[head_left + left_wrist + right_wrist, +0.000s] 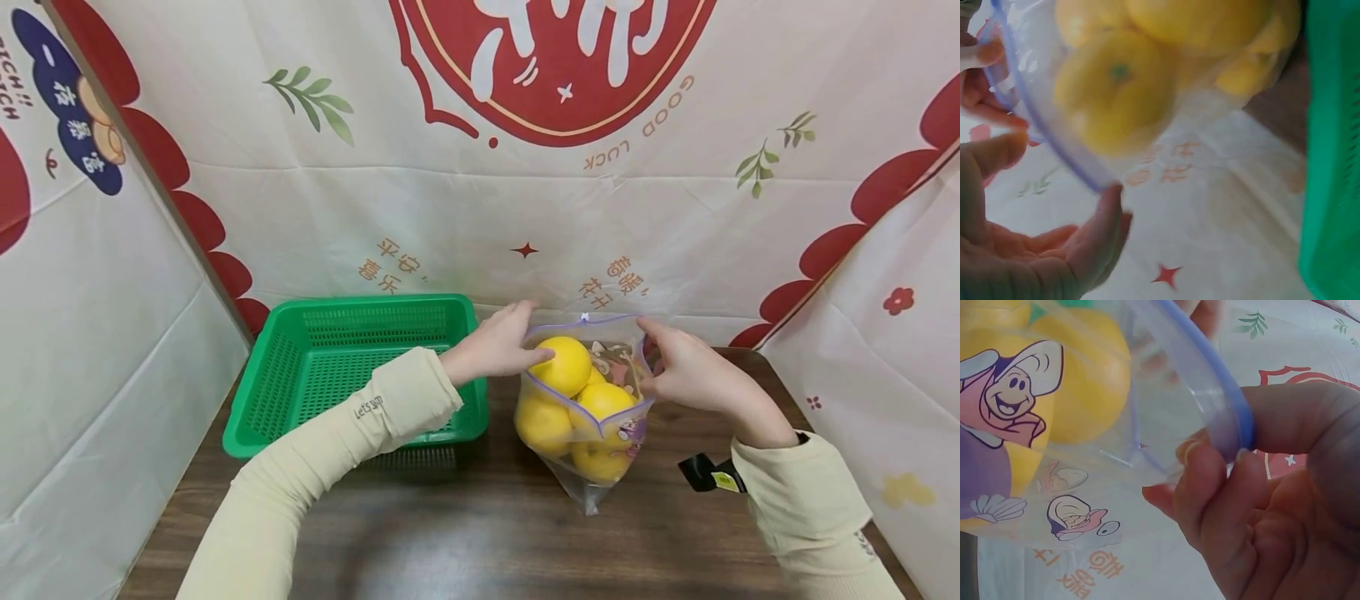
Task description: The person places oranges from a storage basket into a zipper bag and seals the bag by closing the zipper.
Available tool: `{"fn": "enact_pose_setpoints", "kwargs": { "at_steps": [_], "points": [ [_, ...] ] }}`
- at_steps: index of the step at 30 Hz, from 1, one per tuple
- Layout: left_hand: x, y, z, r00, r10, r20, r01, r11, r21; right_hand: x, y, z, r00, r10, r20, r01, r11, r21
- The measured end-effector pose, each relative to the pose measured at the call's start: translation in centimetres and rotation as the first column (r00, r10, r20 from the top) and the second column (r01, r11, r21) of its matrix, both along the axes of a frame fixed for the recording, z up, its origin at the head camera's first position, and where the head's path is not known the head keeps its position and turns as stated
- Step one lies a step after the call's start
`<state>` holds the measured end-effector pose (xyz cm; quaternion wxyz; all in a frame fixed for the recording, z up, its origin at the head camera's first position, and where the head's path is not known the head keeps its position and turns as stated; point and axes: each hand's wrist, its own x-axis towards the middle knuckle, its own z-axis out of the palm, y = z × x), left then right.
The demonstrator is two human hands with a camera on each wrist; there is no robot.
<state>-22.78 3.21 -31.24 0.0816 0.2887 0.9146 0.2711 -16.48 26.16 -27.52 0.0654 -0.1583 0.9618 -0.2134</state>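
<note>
A clear zip bag [573, 479] with a purple rim and cartoon prints stands on the table, its mouth spread wide. Several round yellow fruits [561, 367], which look like oranges, fill it. My right hand [693, 371] pinches the bag's right rim between thumb and fingers, as the right wrist view shows close up. On the opposite side, my left hand [498, 342] is at the left rim with thumb and fingers spread apart. In the left wrist view a fingertip [1110, 197] of that hand touches the purple rim, or nearly so.
A green plastic basket [258, 400] with perforated walls stands left of the bag, under my left forearm. Printed white cloth [465, 208] walls off the back and both sides of the dark wooden table [450, 542]. A black strap [701, 473] sticks out from the right sleeve.
</note>
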Motion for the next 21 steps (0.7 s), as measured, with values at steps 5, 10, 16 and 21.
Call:
{"fn": "enact_pose_setpoints", "kwargs": {
  "at_steps": [5, 10, 16, 21],
  "points": [
    [-1.1, 0.1, -1.0, 1.0, -0.004, 0.024, 0.004, 1.0, 0.016, 0.1, 0.2, -0.1, 1.0, 0.001, -0.003, -0.001, 1.0, 0.003],
    [-2.3, 0.5, -1.3, 0.999, 0.0, 0.04, -0.002, 0.998, 0.057, 0.1, 0.6, -0.2, 1.0, 0.016, -0.019, -0.016, 1.0, -0.01],
    [-3.9, 1.5, -1.2, 0.997, -0.052, 0.055, 0.051, 0.998, 0.023, 0.3, 1.1, -0.3, 0.997, 0.046, -0.057, -0.046, 0.999, -0.007],
    [-5.7, 3.2, 0.1, 0.968, -0.236, 0.089, 0.243, 0.966, -0.085, 0.8, 1.1, -0.8, 0.998, 0.039, -0.05, -0.041, 0.998, -0.04]
  ]
}}
